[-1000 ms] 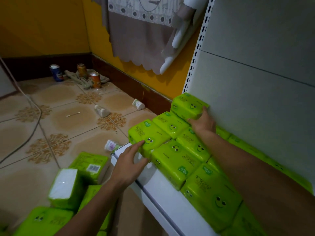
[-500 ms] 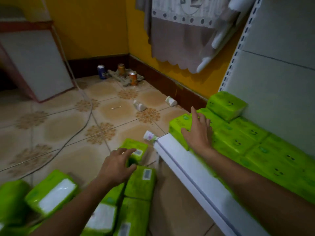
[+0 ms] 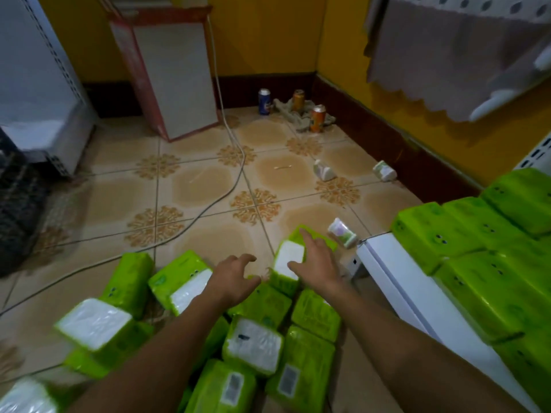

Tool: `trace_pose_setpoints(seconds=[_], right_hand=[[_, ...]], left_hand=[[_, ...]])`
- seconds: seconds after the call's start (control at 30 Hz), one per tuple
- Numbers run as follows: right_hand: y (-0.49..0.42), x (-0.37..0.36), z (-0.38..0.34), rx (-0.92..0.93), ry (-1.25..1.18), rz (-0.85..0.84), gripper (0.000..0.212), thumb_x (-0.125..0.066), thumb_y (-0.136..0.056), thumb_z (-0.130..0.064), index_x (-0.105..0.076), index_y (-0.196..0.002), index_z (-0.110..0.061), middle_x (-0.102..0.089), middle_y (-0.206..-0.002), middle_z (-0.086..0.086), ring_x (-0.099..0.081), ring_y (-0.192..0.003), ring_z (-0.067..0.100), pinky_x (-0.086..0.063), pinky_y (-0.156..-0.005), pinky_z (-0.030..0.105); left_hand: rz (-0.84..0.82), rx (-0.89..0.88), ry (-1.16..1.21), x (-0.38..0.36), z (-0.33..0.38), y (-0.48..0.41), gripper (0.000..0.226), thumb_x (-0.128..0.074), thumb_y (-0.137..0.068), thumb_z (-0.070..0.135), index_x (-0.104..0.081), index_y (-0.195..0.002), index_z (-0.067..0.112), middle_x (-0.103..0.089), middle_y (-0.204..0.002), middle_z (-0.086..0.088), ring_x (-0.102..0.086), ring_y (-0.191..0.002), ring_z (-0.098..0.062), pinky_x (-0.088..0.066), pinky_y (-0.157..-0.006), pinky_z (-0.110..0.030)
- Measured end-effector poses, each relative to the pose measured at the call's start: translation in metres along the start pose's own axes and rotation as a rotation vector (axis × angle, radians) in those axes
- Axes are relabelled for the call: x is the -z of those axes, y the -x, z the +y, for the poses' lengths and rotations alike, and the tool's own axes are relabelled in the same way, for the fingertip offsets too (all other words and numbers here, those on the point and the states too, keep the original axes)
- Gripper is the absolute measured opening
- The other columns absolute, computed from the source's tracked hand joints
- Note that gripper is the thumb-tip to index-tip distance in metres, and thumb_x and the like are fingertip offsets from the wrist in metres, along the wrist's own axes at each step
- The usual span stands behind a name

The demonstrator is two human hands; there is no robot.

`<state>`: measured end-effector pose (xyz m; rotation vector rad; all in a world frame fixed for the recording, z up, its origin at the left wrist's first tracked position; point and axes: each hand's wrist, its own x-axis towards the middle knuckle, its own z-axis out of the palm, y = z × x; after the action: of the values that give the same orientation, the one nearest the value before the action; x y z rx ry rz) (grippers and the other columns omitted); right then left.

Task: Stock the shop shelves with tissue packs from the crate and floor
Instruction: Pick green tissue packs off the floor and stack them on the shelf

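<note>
Floor packs point(image 3: 253, 347) left of shelf point(image 3: 396, 281)

Right hand point(image 3: 317, 265) off the shelf point(image 3: 396, 281), now on a floor tissue pack point(image 3: 290, 252).

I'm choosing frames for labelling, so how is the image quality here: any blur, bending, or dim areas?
Head view: dim, warm light, no strong glare; wide-angle bending curves the white shelf edge; blur smears the dark crate at the left border and the nearest tissue packs; the left hand and right hand look fairly sharp.

A shop: white shelf point(image 3: 396, 281) stocked with identical tissue packs point(image 3: 465, 234).
</note>
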<state>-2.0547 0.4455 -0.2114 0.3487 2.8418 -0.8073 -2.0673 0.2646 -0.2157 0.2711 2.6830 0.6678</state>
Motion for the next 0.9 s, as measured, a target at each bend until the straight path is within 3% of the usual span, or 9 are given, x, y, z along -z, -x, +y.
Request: trace_pose_setpoints(seconds=[0.1, 0.17, 0.23, 0.4, 0.53, 0.77, 0.9], right_hand=[[-0.002, -0.019, 0.004, 0.125, 0.178, -0.098, 0.086, -0.064, -0.086, -0.037, -0.006, -0.149, -0.034, -0.007, -0.157, 0.009, -0.013, -0.142, 0.035, -0.032, -0.104, 0.048], [-0.003, -0.023, 0.006, 0.222, 0.291, -0.136, 0.085, -0.061, -0.088, -0.036, -0.002, -0.149, -0.037, -0.001, -0.158, 0.006, -0.007, -0.142, 0.032, -0.031, -0.104, 0.049], [-0.006, -0.025, 0.007, 0.278, 0.428, -0.137, 0.085, -0.06, -0.089, -0.028, 0.0, -0.149, -0.037, 0.001, -0.158, 0.006, -0.009, -0.14, 0.032, -0.035, -0.099, 0.046], [-0.007, -0.021, 0.009, 0.369, 0.685, -0.167, 0.094, -0.059, -0.083, -0.001, -0.001, -0.149, -0.034, 0.006, -0.156, 0.012, -0.008, -0.139, 0.034, -0.031, -0.102, 0.045], [-0.003, -0.018, 0.011, 0.389, 0.717, -0.102, 0.079, -0.056, -0.083, 0.003, -0.018, -0.147, -0.022, 0.001, -0.155, 0.017, -0.009, -0.14, 0.034, -0.025, -0.106, 0.045], [0.003, 0.0, 0.021, 0.302, 0.477, 0.061, 0.067, -0.066, -0.078, -0.022, -0.035, -0.137, -0.027, -0.008, -0.156, 0.006, -0.011, -0.142, 0.026, -0.014, -0.115, 0.048], [0.008, 0.014, 0.011, 0.165, 0.052, 0.214, 0.063, -0.073, -0.075, -0.035, -0.047, -0.129, -0.015, -0.035, -0.145, 0.006, -0.032, -0.133, 0.024, -0.029, -0.107, 0.04]], left_hand=[[-0.003, -0.022, -0.116, -0.012, -0.011, 0.003, 0.053, -0.051, -0.087, 0.043, -0.042, -0.136, 0.022, -0.05, -0.131, -0.01, -0.047, -0.122, -0.027, -0.039, -0.098, -0.033], [-0.018, -0.092, -0.213, -0.016, -0.012, 0.007, 0.072, -0.029, -0.075, 0.058, -0.042, -0.136, 0.022, -0.051, -0.13, -0.008, -0.048, -0.12, -0.027, -0.037, -0.095, -0.03], [-0.028, -0.148, -0.232, -0.021, -0.013, 0.007, 0.09, -0.013, -0.059, 0.059, -0.044, -0.135, 0.02, -0.051, -0.129, -0.008, -0.048, -0.118, -0.027, -0.036, -0.094, -0.029], [-0.03, -0.185, -0.22, -0.036, -0.006, 0.003, 0.053, -0.047, -0.087, 0.037, -0.04, -0.136, 0.019, -0.048, -0.131, -0.009, -0.042, -0.119, -0.026, -0.034, -0.099, -0.032], [-0.011, -0.219, -0.26, -0.04, -0.004, 0.004, 0.05, -0.049, -0.089, 0.031, -0.039, -0.137, 0.02, -0.047, -0.132, -0.008, -0.041, -0.12, -0.026, -0.035, -0.099, -0.034], [0.055, -0.197, -0.212, -0.032, -0.005, 0.009, 0.054, -0.051, -0.088, 0.028, -0.035, -0.138, 0.017, -0.044, -0.133, -0.01, -0.041, -0.121, -0.027, -0.036, -0.097, -0.034], [0.17, -0.12, -0.071, -0.023, 0.001, 0.013, 0.069, -0.055, -0.087, 0.033, -0.02, -0.145, 0.018, -0.042, -0.133, -0.014, -0.041, -0.12, -0.029, -0.035, -0.097, -0.036]])
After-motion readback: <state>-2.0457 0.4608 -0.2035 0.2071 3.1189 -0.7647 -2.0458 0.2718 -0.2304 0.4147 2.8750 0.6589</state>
